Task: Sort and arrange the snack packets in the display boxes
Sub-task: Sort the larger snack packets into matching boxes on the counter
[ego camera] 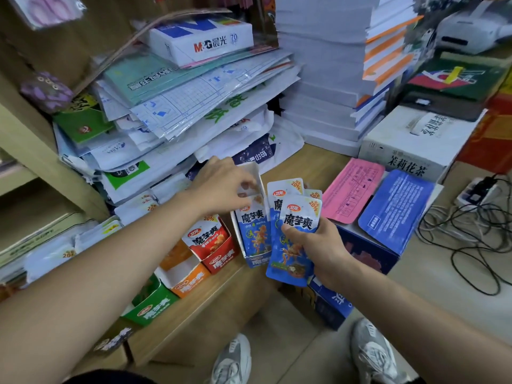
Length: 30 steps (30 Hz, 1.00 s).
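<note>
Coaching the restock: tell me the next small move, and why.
Probably slide the blue packets from the right hand into the blue box: they match the packet standing in it, and the left hand holds its flap.

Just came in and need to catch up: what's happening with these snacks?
The right hand grips a fan of blue foil snack packets beside the blue cardboard display box on the wooden shelf. The left hand reaches to that box's white back flap; its fingers are blurred. A red box, an orange box and a green box stand beside it.
</note>
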{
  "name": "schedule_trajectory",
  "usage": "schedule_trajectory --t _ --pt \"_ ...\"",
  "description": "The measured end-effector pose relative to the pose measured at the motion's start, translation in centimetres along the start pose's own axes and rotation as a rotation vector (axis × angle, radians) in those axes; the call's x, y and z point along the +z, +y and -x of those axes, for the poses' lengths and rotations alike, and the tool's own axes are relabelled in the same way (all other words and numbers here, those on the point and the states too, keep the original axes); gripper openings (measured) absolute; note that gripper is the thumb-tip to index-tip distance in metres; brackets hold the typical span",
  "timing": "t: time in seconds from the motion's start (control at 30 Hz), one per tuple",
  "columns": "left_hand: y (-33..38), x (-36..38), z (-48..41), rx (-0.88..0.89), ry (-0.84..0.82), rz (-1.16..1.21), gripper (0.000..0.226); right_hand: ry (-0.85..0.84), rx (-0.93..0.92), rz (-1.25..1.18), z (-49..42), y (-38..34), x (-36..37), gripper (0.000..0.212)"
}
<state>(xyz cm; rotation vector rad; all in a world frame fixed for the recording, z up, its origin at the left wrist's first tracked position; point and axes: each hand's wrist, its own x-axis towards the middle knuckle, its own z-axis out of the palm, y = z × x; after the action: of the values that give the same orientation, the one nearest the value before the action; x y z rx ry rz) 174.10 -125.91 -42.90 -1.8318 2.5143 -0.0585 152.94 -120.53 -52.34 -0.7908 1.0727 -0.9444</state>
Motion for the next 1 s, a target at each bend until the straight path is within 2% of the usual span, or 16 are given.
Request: schedule_trajectory --t 0.07,0.17,0.27,0.4,0.5,0.63,0.7,0.83,0.9,1.0 --pt "0.6 0.3 -0.5 -0.05 -0.149 -0.075 0.018 0.005 -0.002 -0.016 0.0 0.2 0.1 0.028" --pt "0.7 1.4 -1.1 -0.074 -0.243 -0.171 0.024 0.004 -0.004 -0.036 0.1 0.2 0.4 0.028" --pt "0.9 1.7 -1.5 -0.093 -0.25 -0.222 0.026 0.001 0.015 -0.052 -0.1 0.0 0.4 0.03" --pt "0.5 1.9 -1.7 -0.099 -0.143 -0.196 0.035 0.01 0.029 -0.071 -0.2 -0.4 0.3 0.029" --pt "-0.1 0.8 -1.3 -0.107 -0.081 -0.023 0.024 0.023 0.059 -0.121 -0.4 -0.8 0.2 0.032" --pt "-1.8 -1.7 0.0 -0.11 -0.01 0.384 0.01 0.04 0.085 -0.189 -0.7 -1.8 -0.1 0.03" --pt "-2.2 -3.1 0.7 -0.11 0.103 0.485 0.007 0.057 0.091 -0.191 -0.6 -2.4 -0.4 0.03" --pt "-2.0 -5.9 0.7 -0.156 0.439 0.651 0.003 0.08 0.061 -0.178 -0.5 -3.3 -0.7 0.031" --pt "-1.1 -6.6 0.3 -0.148 0.405 0.773 0.005 0.089 0.07 -0.179 -0.5 -3.5 -0.7 0.029" --pt "1.0 -5.5 -0.2 -0.113 0.215 0.792 0.002 -0.004 0.147 -0.222 -0.4 -4.0 -0.6 0.036"
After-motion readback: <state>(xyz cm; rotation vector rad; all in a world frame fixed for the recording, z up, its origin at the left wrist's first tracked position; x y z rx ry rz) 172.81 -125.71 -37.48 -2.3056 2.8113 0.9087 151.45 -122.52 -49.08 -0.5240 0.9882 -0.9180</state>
